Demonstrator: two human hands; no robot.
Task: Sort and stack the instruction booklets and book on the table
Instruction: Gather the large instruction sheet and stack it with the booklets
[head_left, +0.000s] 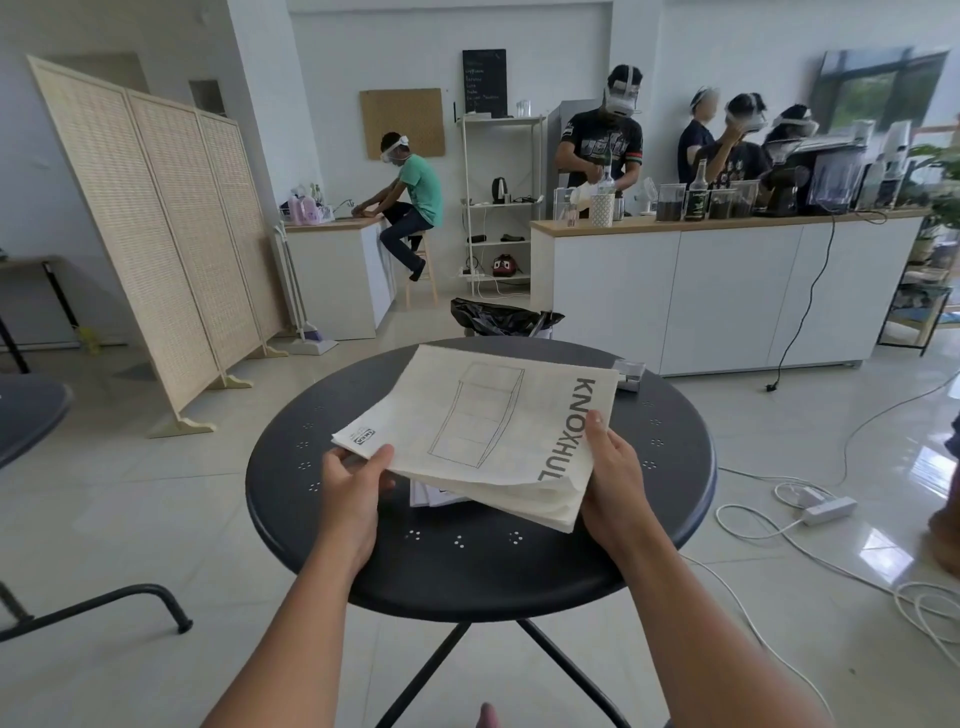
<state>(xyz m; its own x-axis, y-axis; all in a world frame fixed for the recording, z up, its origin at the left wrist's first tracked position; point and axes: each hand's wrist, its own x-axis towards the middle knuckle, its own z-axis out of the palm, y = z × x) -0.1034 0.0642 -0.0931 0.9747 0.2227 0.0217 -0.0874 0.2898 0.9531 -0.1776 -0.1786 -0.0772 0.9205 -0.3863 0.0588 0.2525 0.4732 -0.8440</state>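
Both hands hold a cream paper instruction booklet (483, 431), its cover printed with a line drawing of a cabinet and large grey lettering, tilted above the round dark metal table (478, 566). The left hand (350, 491) pinches the near-left corner, thumb on top and fingers beneath; the right hand (613, 478) grips the lettered edge, thumb lying across the cover. The booklet looks thick, and its lower pages fan apart at the near edge, so it may be several booklets held together; this cannot be settled.

Beneath it, on the tabletop, the edges of white printed sheets (434, 493) show, probably further booklets. At the far right rim a small grey-and-white object (631, 375), possibly the book, is mostly hidden behind the lifted booklet. No finished stack is visible; the sorting appears to be at an early or middle stage, with the held booklet not yet set down.

The tabletop around the papers shows only its perforated pattern. Beyond the far rim sits a black plastic bag (498, 317). White cables and a power strip (826, 509) lie on the tiled floor to the right, well apart from the work.
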